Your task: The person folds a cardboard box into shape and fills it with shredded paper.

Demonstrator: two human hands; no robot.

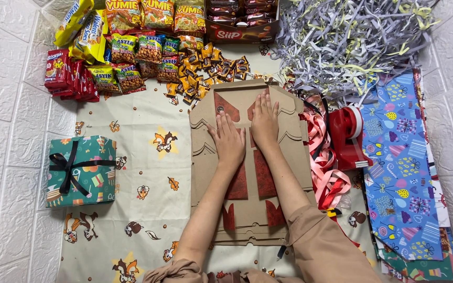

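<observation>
A stack of flat brown cardboard box blanks (213,173) with dark red printed patches lies on the patterned cloth in the middle. My left hand (228,140) rests flat on the stack, palm down, fingers spread. My right hand (265,121) lies flat just beside it, a little farther up the cardboard, fingers together and pointing away from me. Neither hand holds anything; both press on the top sheet.
A wrapped green gift box (82,170) with black ribbon sits at left. Snack packets (127,52) lie at top left, shredded paper (347,42) at top right. A red tape dispenser (349,139), pink ribbon (329,181) and wrapping paper sheets (405,173) lie at right.
</observation>
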